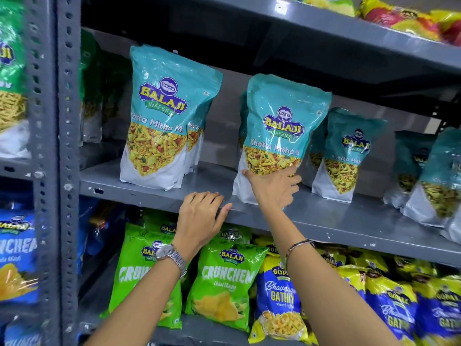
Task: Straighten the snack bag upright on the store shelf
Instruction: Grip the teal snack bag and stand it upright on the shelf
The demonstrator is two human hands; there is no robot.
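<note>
We are gripping the teal snack bag [282,136] low down with our right hand [273,187], fingers spread around it; our left hand [199,216] is resting, curled empty, on the shelf [149,188] edge.

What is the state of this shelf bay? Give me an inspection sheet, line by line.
Surface: grey metal shelf, scuffed along its front edge.
Job's things: teal snack bag stands on the shelf, leaning slightly to one side.
Clutter: more teal bags on the same shelf; green bags and blue-yellow bags on the shelf below.
Grippers: right hand presses the snack bag's lower front; left hand rests on the shelf edge, holding nothing.
Cables: nothing seen.
Surroundings: perforated upright post; more packets on the shelf above.
</note>
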